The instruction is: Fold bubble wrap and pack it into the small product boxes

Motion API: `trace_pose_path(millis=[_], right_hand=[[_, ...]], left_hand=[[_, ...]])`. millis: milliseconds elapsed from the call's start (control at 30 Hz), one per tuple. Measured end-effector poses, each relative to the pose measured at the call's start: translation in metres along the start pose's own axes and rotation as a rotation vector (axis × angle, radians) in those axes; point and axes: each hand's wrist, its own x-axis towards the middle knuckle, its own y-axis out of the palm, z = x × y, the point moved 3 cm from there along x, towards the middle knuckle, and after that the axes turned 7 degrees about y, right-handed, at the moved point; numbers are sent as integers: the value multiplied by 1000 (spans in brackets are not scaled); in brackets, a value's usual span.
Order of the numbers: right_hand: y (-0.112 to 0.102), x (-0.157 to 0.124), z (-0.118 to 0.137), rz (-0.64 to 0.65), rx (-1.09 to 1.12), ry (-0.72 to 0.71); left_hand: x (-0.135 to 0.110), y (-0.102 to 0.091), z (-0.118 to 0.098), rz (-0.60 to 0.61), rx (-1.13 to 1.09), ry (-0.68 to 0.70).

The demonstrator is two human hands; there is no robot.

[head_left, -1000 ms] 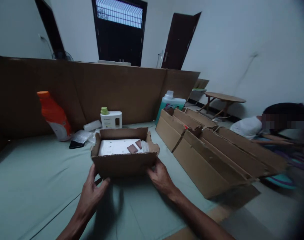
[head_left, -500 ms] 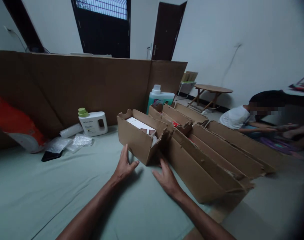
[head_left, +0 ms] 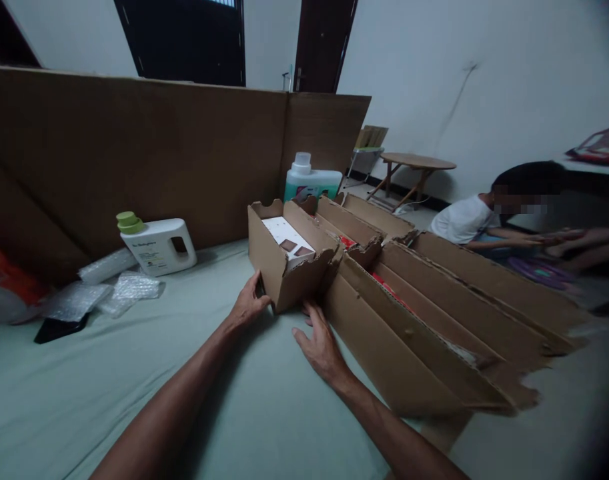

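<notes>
A small open-topped cardboard box (head_left: 269,263) stands on the pale green sheet, with a white box (head_left: 289,235) inside it. My left hand (head_left: 248,305) is at the cardboard box's near left side, thumb and fingers apart, its fingertips against the cardboard. By the lower near corner, my right hand (head_left: 320,343) has its fingers spread, the tips close to the box's base; whether they touch it I cannot tell. To the right, long open cardboard boxes (head_left: 384,353) lie side by side, with red items partly visible inside.
At the left are a white bottle with green cap (head_left: 159,250), bubble wrap (head_left: 129,290), a black flat object (head_left: 59,330) and an orange bag (head_left: 7,280). A blue-green liquid bottle (head_left: 311,180) stands behind the boxes, before a cardboard wall (head_left: 184,153). Another person (head_left: 464,220) sits at right.
The small box has turned and now sits closer against the long boxes, with both hands still around it. My view has shifted left-to-right and tilted down slightly.
</notes>
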Motion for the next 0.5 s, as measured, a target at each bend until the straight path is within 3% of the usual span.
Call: trace_pose_path(millis=[100,267,333,433,500], right_hand=[[-4,4,7,49,-72,-27],[-7,1,8,165,-226,-232],[-1,-1,-1,148,-320,-353],[24,-1,-14,166,-377,-590],[52,-6,-13,201,-350,-730]], left_hand=[[-19,9,-12,63,121,69],[-87,19,-42,126,375,107],[-115,17,-56,237,565,222],[-161,-5,-71,387,832,409],[-195,-33,-75,431,903,443]])
